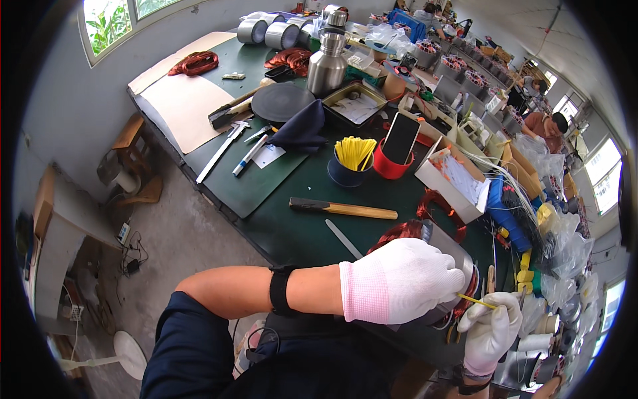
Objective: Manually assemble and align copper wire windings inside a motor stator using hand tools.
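My left hand (415, 280), in a white glove with a pink cuff, reaches across a grey metal part with red-brown wire coils (402, 231). Its fingers are closed at one end of a thin yellow tube (476, 301). Lower right, my right hand (493, 327), also gloved, pinches the tube's other end between thumb and fingers. The left hand hides much of the metal part. Similar yellow tubes (355, 151) stand in a dark blue cup (348, 175) farther off.
On the green table lie a wooden-handled tool (343, 208), a metal strip (343, 239) and a caliper (222, 151). Beyond the cup stand a red holder (392, 164) with a phone (402, 137) and a white box (454, 183). Steel bottle (327, 66) at the back; people work far right.
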`<state>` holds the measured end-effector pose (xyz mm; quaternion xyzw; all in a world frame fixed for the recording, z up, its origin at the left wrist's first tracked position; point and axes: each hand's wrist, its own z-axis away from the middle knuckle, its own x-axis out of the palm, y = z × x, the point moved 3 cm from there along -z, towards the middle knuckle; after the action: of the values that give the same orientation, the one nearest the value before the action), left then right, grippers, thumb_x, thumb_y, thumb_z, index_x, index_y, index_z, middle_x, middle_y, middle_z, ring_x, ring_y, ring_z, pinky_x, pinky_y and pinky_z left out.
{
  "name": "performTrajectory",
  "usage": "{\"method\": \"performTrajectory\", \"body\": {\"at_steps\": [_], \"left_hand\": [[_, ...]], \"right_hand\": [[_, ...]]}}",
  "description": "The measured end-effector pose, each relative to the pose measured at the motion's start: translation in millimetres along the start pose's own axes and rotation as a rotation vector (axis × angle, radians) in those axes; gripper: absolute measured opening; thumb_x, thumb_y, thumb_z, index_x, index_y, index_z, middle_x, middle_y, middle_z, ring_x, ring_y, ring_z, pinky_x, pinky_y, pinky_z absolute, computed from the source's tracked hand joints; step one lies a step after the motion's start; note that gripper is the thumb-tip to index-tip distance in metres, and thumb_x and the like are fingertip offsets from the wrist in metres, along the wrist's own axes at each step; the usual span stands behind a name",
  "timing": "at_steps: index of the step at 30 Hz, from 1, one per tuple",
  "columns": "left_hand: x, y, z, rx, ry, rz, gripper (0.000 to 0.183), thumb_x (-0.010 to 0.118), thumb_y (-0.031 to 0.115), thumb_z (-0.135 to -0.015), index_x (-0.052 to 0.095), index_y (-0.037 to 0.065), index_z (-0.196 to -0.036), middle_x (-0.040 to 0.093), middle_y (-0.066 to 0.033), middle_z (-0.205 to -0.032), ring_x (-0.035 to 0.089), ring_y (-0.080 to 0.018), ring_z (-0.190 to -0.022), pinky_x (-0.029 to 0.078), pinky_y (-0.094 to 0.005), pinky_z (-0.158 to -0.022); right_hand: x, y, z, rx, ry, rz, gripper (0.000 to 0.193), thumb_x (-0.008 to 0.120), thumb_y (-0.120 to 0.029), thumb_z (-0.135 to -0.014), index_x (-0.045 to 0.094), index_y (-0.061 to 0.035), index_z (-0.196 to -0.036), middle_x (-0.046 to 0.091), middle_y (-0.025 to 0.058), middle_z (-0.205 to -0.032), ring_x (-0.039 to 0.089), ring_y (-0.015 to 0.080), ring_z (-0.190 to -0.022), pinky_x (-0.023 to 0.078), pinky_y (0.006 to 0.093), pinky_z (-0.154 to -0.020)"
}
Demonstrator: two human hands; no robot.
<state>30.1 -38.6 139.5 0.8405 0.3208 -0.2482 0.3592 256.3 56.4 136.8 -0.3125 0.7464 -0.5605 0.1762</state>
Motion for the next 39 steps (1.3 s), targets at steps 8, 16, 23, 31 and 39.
{"method": "performTrajectory", "body": {"at_steps": [8,16,23,31,39], "left_hand": [[-58,-47,57,-0.028,0.339,0.04,0.012,0.074,0.007,-0.09,0.073,0.008,-0.102,0.069,-0.0086,-0.084,0.068,-0.0315,-0.073,0.055,-0.038,-0.066],[-40,-122,106,-0.696,-0.046,0.262,0.013,0.071,0.015,-0.095,0.075,0.003,-0.098,0.068,-0.0105,-0.072,0.068,-0.0242,-0.063,0.053,-0.0349,-0.062],[-1,-129,97,-0.432,0.06,0.017,0.017,0.072,0.024,-0.093,0.071,0.009,-0.085,0.068,-0.0111,-0.071,0.071,-0.0329,-0.071,0.055,-0.0424,-0.066],[-7,-120,78,-0.402,-0.227,-0.072,0.012,0.071,0.014,-0.084,0.075,0.007,-0.092,0.071,-0.0145,-0.074,0.074,-0.036,-0.077,0.058,-0.044,-0.065],[-10,-139,55,-0.403,-0.435,-0.179,0.01,0.072,0.014,-0.083,0.077,0.008,-0.089,0.073,-0.0148,-0.076,0.074,-0.0362,-0.078,0.058,-0.0442,-0.068]], "right_hand": [[-66,-4,-7,-0.101,0.143,0.6,0.059,0.05,-0.04,-0.112,0.051,0.0085,-0.145,0.07,0.0161,-0.106,0.069,0.0195,-0.088,0.058,0.0303,-0.076],[-88,55,10,0.526,-0.154,1.341,0.039,0.071,-0.004,-0.08,0.067,0.0039,-0.117,0.072,0.0287,-0.107,0.07,0.0459,-0.104,0.054,0.0484,-0.087],[-167,62,37,0.081,-0.137,1.472,0.06,0.077,-0.009,-0.081,0.053,0.0062,-0.134,0.057,0.03,-0.12,0.05,0.0534,-0.119,0.04,0.0556,-0.102],[-177,45,39,0.158,-0.238,1.591,0.061,0.078,-0.011,-0.082,0.052,0.0061,-0.135,0.056,0.0301,-0.12,0.049,0.0529,-0.118,0.04,0.0554,-0.102],[-175,47,45,0.144,-0.248,1.66,0.061,0.079,-0.011,-0.081,0.053,0.006,-0.133,0.058,0.03,-0.119,0.05,0.0515,-0.116,0.04,0.0546,-0.101]]}}
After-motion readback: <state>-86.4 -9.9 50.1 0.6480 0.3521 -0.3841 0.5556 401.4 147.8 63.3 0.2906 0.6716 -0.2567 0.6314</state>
